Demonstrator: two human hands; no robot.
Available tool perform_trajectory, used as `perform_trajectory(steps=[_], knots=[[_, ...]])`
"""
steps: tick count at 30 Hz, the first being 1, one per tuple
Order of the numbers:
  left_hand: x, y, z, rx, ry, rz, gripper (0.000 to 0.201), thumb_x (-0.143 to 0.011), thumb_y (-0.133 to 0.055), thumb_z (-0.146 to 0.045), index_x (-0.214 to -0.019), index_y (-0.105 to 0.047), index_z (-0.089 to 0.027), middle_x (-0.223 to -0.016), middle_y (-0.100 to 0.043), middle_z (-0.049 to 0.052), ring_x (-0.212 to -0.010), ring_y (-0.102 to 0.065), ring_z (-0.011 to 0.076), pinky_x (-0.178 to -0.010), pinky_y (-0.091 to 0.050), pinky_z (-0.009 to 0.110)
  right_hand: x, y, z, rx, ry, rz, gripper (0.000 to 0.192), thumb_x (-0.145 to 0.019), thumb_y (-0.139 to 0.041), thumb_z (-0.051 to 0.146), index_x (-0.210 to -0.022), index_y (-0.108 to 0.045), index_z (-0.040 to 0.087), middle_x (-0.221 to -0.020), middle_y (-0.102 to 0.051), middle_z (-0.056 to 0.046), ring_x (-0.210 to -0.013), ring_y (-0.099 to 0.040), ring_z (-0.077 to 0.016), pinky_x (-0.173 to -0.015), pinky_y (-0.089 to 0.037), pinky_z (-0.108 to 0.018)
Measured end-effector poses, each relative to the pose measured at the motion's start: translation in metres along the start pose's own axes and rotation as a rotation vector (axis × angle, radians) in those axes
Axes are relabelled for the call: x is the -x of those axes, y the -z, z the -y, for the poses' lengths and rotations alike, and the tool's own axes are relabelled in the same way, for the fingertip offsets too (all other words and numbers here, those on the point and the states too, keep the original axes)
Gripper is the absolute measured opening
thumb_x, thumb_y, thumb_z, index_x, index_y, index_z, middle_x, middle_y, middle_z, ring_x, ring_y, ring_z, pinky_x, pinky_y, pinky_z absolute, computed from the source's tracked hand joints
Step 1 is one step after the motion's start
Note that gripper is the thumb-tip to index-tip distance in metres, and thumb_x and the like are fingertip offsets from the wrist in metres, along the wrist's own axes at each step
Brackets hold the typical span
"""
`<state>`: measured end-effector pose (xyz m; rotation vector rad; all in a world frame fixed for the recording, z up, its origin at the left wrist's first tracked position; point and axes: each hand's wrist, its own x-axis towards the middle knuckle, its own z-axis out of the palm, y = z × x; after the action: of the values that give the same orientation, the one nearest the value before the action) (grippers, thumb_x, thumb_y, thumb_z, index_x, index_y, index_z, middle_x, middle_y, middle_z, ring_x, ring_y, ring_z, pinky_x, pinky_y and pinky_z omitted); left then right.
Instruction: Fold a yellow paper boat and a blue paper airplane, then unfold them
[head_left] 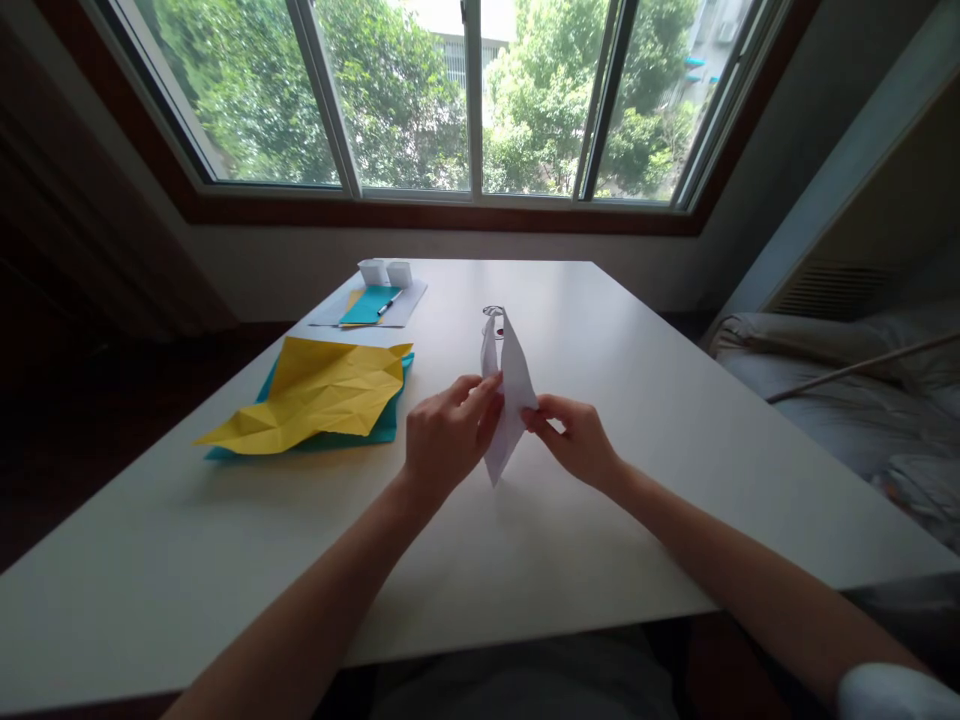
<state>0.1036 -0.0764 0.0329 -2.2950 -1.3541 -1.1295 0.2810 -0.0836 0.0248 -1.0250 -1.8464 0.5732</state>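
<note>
A folded sheet of white paper (516,385) stands upright over the middle of the table, its two layers apart at the top. My left hand (454,425) grips its left side, with the fingers reaching in between the layers. On the right edge, my right hand (574,435) pinches the paper between thumb and fingers. Just behind the paper's top lies a small dark-rimmed object (493,311), partly hidden, whose kind I cannot make out.
Left of my hands, a creased yellow sheet (322,395) lies over a teal sheet (386,420) on the white table (637,540). Farther back are teal paper (367,305), a pen (388,303) and two small white containers (372,272). A window (476,100) is beyond.
</note>
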Motion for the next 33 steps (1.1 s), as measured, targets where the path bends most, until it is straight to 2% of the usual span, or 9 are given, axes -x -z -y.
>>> perform_trajectory(steps=[3, 7, 10, 13, 18, 21, 24, 29, 33], knots=[[0.000, 0.002, -0.001, 0.014, -0.013, -0.012, 0.026, -0.084, -0.051, -0.030, -0.108, -0.058, -0.023, -0.093, -0.067, 0.003, -0.070, -0.062, 0.0163, -0.057, -0.036, 0.025, -0.001, 0.000, -0.005, -0.096, -0.051, -0.035, 0.021, -0.084, -0.051, 0.037, -0.079, -0.062, 0.019, -0.068, -0.063, -0.001, -0.064, -0.058, -0.0147, -0.062, -0.048, -0.026], [-0.001, 0.001, -0.003, 0.137, 0.033, -0.021, 0.024, -0.081, -0.056, -0.034, -0.101, -0.056, -0.021, -0.089, -0.067, 0.003, -0.071, -0.063, 0.0161, -0.058, -0.042, 0.024, -0.003, -0.001, -0.013, -0.246, -0.118, -0.054, 0.026, -0.082, -0.052, 0.042, -0.082, -0.062, 0.018, -0.072, -0.063, -0.002, -0.068, -0.060, -0.0162, -0.063, -0.052, -0.029], [-0.002, 0.000, -0.004, 0.299, 0.100, -0.024, 0.019, -0.080, -0.057, -0.032, -0.095, -0.054, -0.020, -0.086, -0.066, 0.001, -0.069, -0.064, 0.0135, -0.058, -0.046, 0.022, -0.004, -0.001, -0.015, -0.294, -0.123, -0.054, 0.026, -0.081, -0.054, 0.042, -0.082, -0.062, 0.018, -0.071, -0.063, -0.002, -0.068, -0.060, -0.0155, -0.063, -0.052, -0.029], [-0.003, -0.002, -0.004, 0.504, 0.189, -0.018, 0.014, -0.082, -0.054, -0.029, -0.093, -0.053, -0.020, -0.086, -0.064, 0.000, -0.066, -0.063, 0.0112, -0.052, -0.047, 0.017, -0.005, -0.001, -0.015, -0.334, -0.127, -0.063, 0.025, -0.080, -0.056, 0.041, -0.079, -0.062, 0.017, -0.069, -0.061, -0.001, -0.066, -0.059, -0.0144, -0.063, -0.052, -0.028], [-0.003, -0.007, 0.001, 0.839, 0.312, 0.032, 0.025, -0.084, -0.051, -0.031, -0.108, -0.047, -0.023, -0.094, -0.063, 0.003, -0.069, -0.064, 0.0122, -0.055, -0.052, 0.020, -0.008, -0.002, -0.015, -0.422, -0.171, -0.093, 0.025, -0.077, -0.058, 0.042, -0.074, -0.061, 0.017, -0.066, -0.060, 0.000, -0.063, -0.058, -0.0130, -0.062, -0.051, -0.027], [-0.003, -0.009, 0.004, 1.008, 0.404, 0.042, 0.040, -0.082, -0.055, -0.032, -0.117, -0.039, -0.023, -0.084, -0.065, 0.001, -0.064, -0.063, 0.0125, -0.056, -0.053, 0.023, -0.009, -0.002, -0.016, -0.463, -0.183, -0.104, 0.023, -0.077, -0.060, 0.040, -0.075, -0.061, 0.017, -0.066, -0.061, 0.001, -0.063, -0.057, -0.0118, -0.061, -0.051, -0.026], [-0.005, -0.011, 0.006, 1.109, 0.518, 0.050, 0.041, -0.077, -0.061, -0.034, -0.112, -0.046, -0.019, -0.071, -0.066, -0.001, -0.062, -0.062, 0.0124, -0.057, -0.053, 0.023, -0.010, -0.002, -0.016, -0.481, -0.187, -0.121, 0.023, -0.076, -0.061, 0.040, -0.076, -0.062, 0.017, -0.065, -0.061, 0.001, -0.061, -0.057, -0.0113, -0.060, -0.051, -0.026], [-0.008, -0.016, 0.010, 1.316, 0.700, 0.062, 0.030, -0.068, -0.071, -0.033, -0.090, -0.061, -0.015, -0.070, -0.067, 0.001, -0.064, -0.062, 0.0121, -0.059, -0.052, 0.022, -0.012, -0.001, -0.018, -0.492, -0.203, -0.142, 0.024, -0.074, -0.063, 0.040, -0.080, -0.064, 0.017, -0.066, -0.063, 0.000, -0.060, -0.057, -0.0110, -0.058, -0.051, -0.025], [-0.007, -0.020, 0.013, 1.385, 0.744, 0.084, 0.027, -0.067, -0.071, -0.032, -0.085, -0.061, -0.016, -0.073, -0.067, 0.001, -0.065, -0.062, 0.0116, -0.060, -0.052, 0.022, -0.012, -0.002, -0.024, -0.472, -0.190, -0.151, 0.024, -0.073, -0.063, 0.041, -0.078, -0.064, 0.017, -0.064, -0.062, 0.000, -0.059, -0.058, -0.0116, -0.058, -0.052, -0.026]])
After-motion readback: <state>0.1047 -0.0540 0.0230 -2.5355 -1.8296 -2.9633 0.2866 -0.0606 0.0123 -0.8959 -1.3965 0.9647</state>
